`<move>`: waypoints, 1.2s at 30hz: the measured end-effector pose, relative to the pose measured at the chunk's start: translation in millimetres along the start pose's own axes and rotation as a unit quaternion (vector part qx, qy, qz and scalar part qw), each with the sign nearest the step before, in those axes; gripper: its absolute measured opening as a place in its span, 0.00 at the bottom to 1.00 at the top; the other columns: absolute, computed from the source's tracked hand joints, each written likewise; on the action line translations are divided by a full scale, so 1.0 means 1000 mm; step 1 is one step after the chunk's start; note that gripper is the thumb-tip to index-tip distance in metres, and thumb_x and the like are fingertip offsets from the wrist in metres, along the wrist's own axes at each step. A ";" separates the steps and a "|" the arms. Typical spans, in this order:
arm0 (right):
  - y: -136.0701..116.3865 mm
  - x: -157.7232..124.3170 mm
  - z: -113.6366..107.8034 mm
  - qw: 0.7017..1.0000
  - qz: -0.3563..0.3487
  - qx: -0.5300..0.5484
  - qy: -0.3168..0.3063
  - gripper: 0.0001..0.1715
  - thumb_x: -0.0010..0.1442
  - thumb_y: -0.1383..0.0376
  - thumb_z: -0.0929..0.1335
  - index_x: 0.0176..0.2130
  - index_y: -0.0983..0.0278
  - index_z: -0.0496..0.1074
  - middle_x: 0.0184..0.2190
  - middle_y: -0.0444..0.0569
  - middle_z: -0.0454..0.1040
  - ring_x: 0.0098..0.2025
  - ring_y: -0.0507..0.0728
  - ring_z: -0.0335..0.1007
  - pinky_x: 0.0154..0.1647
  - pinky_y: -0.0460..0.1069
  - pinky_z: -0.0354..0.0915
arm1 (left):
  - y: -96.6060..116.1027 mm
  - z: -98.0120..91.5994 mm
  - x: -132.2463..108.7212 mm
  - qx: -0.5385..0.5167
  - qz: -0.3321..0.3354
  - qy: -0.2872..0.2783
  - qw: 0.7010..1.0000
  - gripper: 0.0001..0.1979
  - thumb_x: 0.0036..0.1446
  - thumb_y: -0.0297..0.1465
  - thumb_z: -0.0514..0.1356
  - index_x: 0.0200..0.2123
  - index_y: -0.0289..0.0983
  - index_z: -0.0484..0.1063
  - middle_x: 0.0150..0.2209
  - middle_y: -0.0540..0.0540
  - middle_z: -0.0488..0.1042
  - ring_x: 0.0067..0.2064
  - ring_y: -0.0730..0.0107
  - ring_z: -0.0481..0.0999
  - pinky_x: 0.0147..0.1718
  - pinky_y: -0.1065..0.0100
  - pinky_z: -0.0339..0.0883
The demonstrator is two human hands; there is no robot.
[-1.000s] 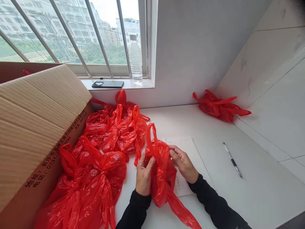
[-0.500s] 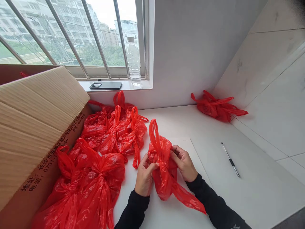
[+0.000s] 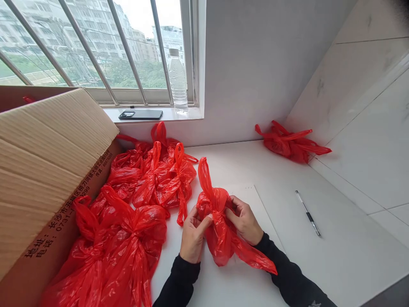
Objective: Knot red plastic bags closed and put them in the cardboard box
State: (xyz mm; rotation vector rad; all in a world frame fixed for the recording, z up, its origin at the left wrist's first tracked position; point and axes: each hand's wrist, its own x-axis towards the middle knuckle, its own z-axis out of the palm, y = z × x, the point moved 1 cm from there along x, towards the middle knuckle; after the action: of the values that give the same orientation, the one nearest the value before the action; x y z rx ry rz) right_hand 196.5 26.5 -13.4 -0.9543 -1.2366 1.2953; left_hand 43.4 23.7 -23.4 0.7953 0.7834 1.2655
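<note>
A knotted red plastic bag [image 3: 220,230] stands on the white surface in front of me, its contents hidden. One handle loop points up and away, and the other end trails to the lower right. My left hand [image 3: 193,232] is closed on the bag's left side, thumb beside the knot. On the right side, my right hand [image 3: 244,219] grips the bag too, with its thumb near the knot and its other fingers partly behind the plastic. More tied red bags [image 3: 137,230] are heaped to the left of my hands.
An open cardboard box [image 3: 54,149] stands at the left with printed lettering. On the sill are a phone [image 3: 140,114] and a clear water bottle [image 3: 178,85]. A pen [image 3: 307,213] lies at right; another red bag [image 3: 289,143] rests in the far corner.
My hands have squeezed the bag a little, and its upper part bunches lower around the knot. The trailing end has lifted slightly. The other bags stay in place.
</note>
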 end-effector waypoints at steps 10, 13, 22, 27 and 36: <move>-0.005 0.000 0.002 0.999 -0.002 -0.014 -0.033 0.18 0.63 0.56 0.68 0.50 0.59 0.70 0.45 0.49 0.76 0.46 0.58 0.71 0.52 0.54 0.66 | 0.003 0.003 0.000 -0.032 0.028 0.058 0.997 0.25 0.45 0.28 0.71 0.49 0.40 0.74 0.46 0.43 0.79 0.52 0.56 0.77 0.54 0.58 0.68; -0.006 0.000 0.003 0.998 0.005 -0.022 -0.063 0.22 0.61 0.57 0.70 0.53 0.58 0.68 0.46 0.50 0.75 0.47 0.58 0.71 0.53 0.55 0.66 | 0.004 0.002 0.000 -0.039 0.034 0.064 0.997 0.26 0.46 0.27 0.71 0.50 0.40 0.73 0.45 0.43 0.79 0.52 0.56 0.77 0.53 0.59 0.68; -0.007 0.000 0.001 0.999 -0.021 -0.018 -0.043 0.17 0.63 0.58 0.69 0.51 0.60 0.71 0.45 0.50 0.77 0.47 0.59 0.73 0.53 0.54 0.66 | 0.006 0.002 -0.002 -0.044 -0.002 0.072 0.996 0.22 0.48 0.29 0.69 0.48 0.39 0.74 0.43 0.43 0.80 0.49 0.56 0.78 0.51 0.60 0.69; -0.010 0.000 0.001 0.999 -0.021 -0.004 -0.038 0.18 0.63 0.57 0.69 0.51 0.60 0.72 0.45 0.50 0.78 0.48 0.59 0.73 0.52 0.54 0.67 | 0.006 0.003 -0.001 -0.031 0.003 0.070 0.997 0.23 0.47 0.29 0.70 0.49 0.40 0.75 0.43 0.44 0.80 0.50 0.58 0.78 0.51 0.62 0.69; -0.008 0.000 0.001 0.999 -0.003 0.012 -0.045 0.18 0.63 0.57 0.68 0.51 0.59 0.71 0.45 0.49 0.77 0.48 0.59 0.73 0.54 0.55 0.66 | 0.000 -0.002 0.001 -0.017 0.025 0.058 0.998 0.22 0.47 0.31 0.71 0.48 0.40 0.75 0.44 0.44 0.80 0.47 0.59 0.79 0.52 0.61 0.69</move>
State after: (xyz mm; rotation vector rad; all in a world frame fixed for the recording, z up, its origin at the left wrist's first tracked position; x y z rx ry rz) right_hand 196.3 25.7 -5.5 -0.8817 -1.2884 1.3579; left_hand 41.8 25.1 -25.0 0.7229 0.8372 1.3753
